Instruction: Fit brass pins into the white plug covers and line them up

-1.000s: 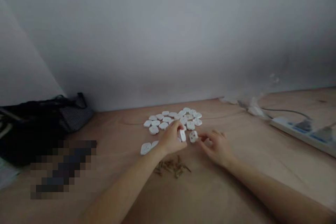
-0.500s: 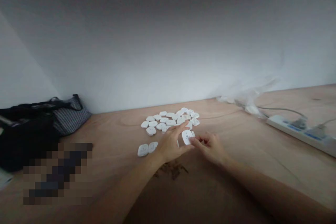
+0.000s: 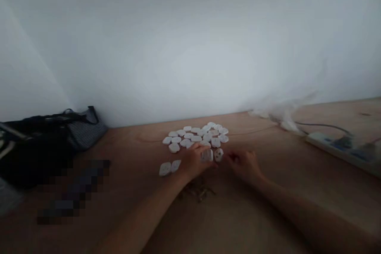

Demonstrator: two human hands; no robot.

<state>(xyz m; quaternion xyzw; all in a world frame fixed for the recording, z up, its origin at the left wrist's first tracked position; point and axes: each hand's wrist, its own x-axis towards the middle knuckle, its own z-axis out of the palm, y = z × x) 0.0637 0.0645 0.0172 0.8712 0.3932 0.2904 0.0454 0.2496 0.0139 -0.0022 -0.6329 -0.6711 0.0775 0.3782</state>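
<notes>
My left hand is closed around white rounded-square plastic pieces, which stand on edge between thumb and fingers. Just right of them another white piece stands tilted, its face marked with small dark spots. My right hand is a little further right, fingers curled and blurred, with a gap between it and that piece. Whether its fingertips pinch anything small is hidden. Behind the hands spreads a group of similar white pieces. Two more white pieces lie left of my left wrist.
Small brownish metal parts lie in a heap on the wooden table between my forearms. A black bag and a pixelated dark object are at left. At right are a clear plastic bag and a power strip.
My right hand has let go of the white piece and drawn slightly right. That piece now stands beside those in my left hand, turned to show another side. The view has shifted slightly and darkened.
</notes>
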